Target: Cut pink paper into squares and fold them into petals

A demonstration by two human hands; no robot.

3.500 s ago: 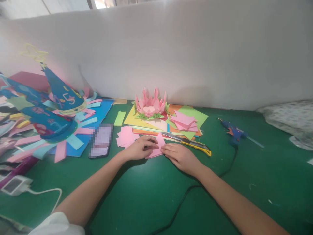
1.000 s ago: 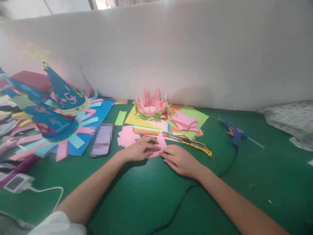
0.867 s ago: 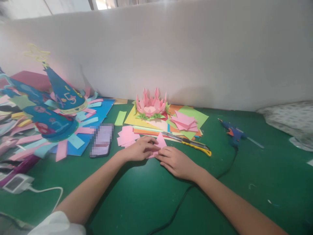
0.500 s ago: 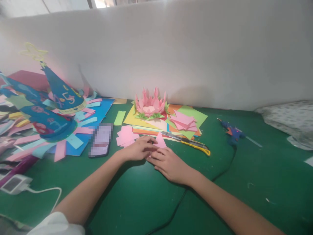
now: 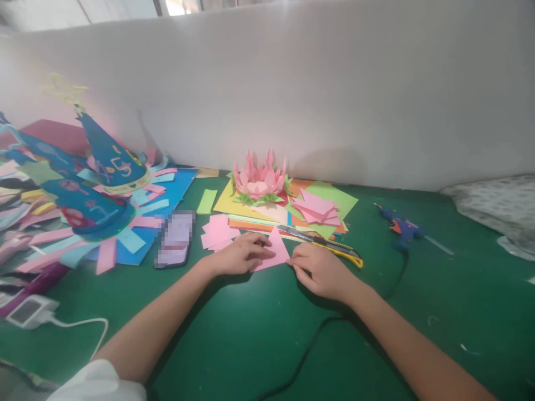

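Observation:
A pink triangular piece of folded paper [image 5: 273, 253] lies on the green table with its point facing away from me. My left hand [image 5: 241, 254] rests on its left part, fingers spread and pressing it down. At the right corner, my right hand [image 5: 320, 270] pinches the paper between thumb and fingertips. Just beyond sits a yellow utility knife [image 5: 320, 241] with its blade out. Left of the triangle is a pile of pink paper squares [image 5: 217, 233], partly hidden by my left hand.
A pink paper lotus [image 5: 259, 181] stands on coloured sheets at the back, beside more pink paper [image 5: 315, 207]. A phone [image 5: 175, 239] and blue cone hats [image 5: 90, 209] are on the left. On the right lies a blue glue gun [image 5: 401, 227]; its black cord [image 5: 311, 348] runs toward me.
My right hand has slid right along the paper's near edge to its corner, uncovering the triangle. My left hand stays on the left part. The view has shifted slightly.

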